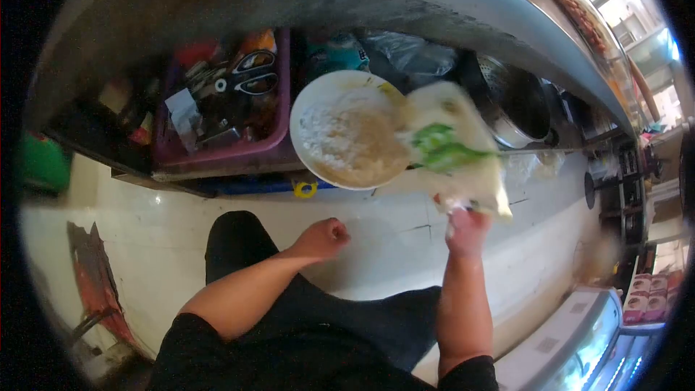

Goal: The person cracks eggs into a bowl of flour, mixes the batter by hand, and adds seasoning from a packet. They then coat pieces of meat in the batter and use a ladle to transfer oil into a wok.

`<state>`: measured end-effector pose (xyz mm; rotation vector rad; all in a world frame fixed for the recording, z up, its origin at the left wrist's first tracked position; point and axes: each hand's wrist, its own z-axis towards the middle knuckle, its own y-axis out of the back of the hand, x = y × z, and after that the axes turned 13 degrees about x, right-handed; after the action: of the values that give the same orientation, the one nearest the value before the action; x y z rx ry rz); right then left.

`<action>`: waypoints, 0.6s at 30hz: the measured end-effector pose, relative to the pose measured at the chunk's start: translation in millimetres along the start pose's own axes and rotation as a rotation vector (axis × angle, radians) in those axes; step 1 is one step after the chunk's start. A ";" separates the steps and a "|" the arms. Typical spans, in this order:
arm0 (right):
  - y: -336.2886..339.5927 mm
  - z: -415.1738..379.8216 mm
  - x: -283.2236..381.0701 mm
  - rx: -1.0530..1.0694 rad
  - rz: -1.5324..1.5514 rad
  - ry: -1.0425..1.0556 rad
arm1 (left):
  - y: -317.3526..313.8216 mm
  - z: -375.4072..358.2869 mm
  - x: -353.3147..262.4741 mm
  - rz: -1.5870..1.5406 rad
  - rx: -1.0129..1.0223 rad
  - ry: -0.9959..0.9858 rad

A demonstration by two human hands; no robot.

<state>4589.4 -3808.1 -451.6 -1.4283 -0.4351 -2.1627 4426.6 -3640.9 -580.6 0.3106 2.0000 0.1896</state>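
Observation:
My right hand (pixel 469 228) grips the lower end of a pale bag (pixel 450 134) with a green leaf-like print. The bag is blurred by motion, and its upper left side overlaps the right rim of a white bowl (pixel 309 152). Inside the bowl is a heap of white powder (pixel 347 134), beige in the middle. The bowl stands at the edge of a low shelf. My left hand (pixel 323 240) is closed in a loose fist above my knee, below the bowl and apart from it, with nothing visible in it.
A purple tray (pixel 282 112) with black-handled scissors (pixel 253 72) and small tools stands left of the bowl. To the right is a metal pot (pixel 514 130). A steel counter edge (pixel 326 0) overhangs the shelf. A glass-door fridge (pixel 579 347) stands at lower right.

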 end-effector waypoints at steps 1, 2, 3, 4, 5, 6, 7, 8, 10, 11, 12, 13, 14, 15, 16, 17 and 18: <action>2.5 -0.3 -5.5 0.034 -0.116 -0.082 | 3.5 2.5 1.6 -0.016 0.014 0.020; 4.6 0.0 -10.6 0.068 -0.232 -0.162 | 6.1 4.7 3.5 -0.031 0.027 0.038; 6.3 1.5 -14.7 0.073 -0.233 -0.159 | 6.9 7.2 5.6 -0.034 0.022 0.036; 7.3 1.4 -17.0 0.092 -0.244 -0.155 | 5.5 8.7 7.6 -0.037 -0.016 -0.037; 7.1 0.4 -17.5 0.109 -0.255 -0.152 | 3.4 9.3 9.0 -0.040 -0.052 -0.108; 5.2 -1.6 -16.3 0.111 -0.256 -0.155 | 2.3 9.7 9.9 -0.043 -0.052 -0.107; -1.0 -1.8 -10.6 0.037 -0.161 -0.175 | 2.0 10.4 10.3 -0.038 -0.030 -0.085; -4.8 -1.9 -7.6 -0.037 -0.065 -0.194 | 1.9 11.2 10.6 -0.033 -0.008 -0.062; 8.1 -0.8 -13.2 0.103 -0.141 -0.162 | -0.3 13.3 10.8 -0.009 -0.003 -0.072; 12.7 -0.9 -15.5 0.239 -0.216 -0.127 | -1.6 13.8 11.6 0.017 0.003 -0.084; 14.3 -3.2 -16.8 0.235 -0.217 -0.130 | -2.8 14.1 12.9 0.017 0.008 -0.084; 11.9 -3.0 -14.4 0.220 -0.252 -0.161 | -3.3 15.4 14.0 0.028 0.006 -0.072; 9.6 -1.6 -13.9 0.211 -0.286 -0.188 | -2.9 17.1 14.4 0.038 -0.002 -0.061; 7.4 -1.9 -14.5 0.214 -0.286 -0.189 | -2.9 16.9 14.6 0.035 -0.003 -0.060; 5.2 -3.3 -15.0 0.163 -0.215 -0.167 | -2.8 15.9 14.3 0.044 -0.013 -0.068; 3.3 -4.6 -15.4 0.110 -0.145 -0.144 | -2.6 15.4 14.2 0.054 -0.022 -0.078; 1.6 -5.2 -15.7 0.109 -0.145 -0.144 | -2.4 15.4 14.1 0.055 -0.021 -0.078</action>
<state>4591.4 -3808.5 -468.0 -1.5383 -0.7184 -2.1184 4434.4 -3639.0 -600.1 0.3545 1.9120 0.2301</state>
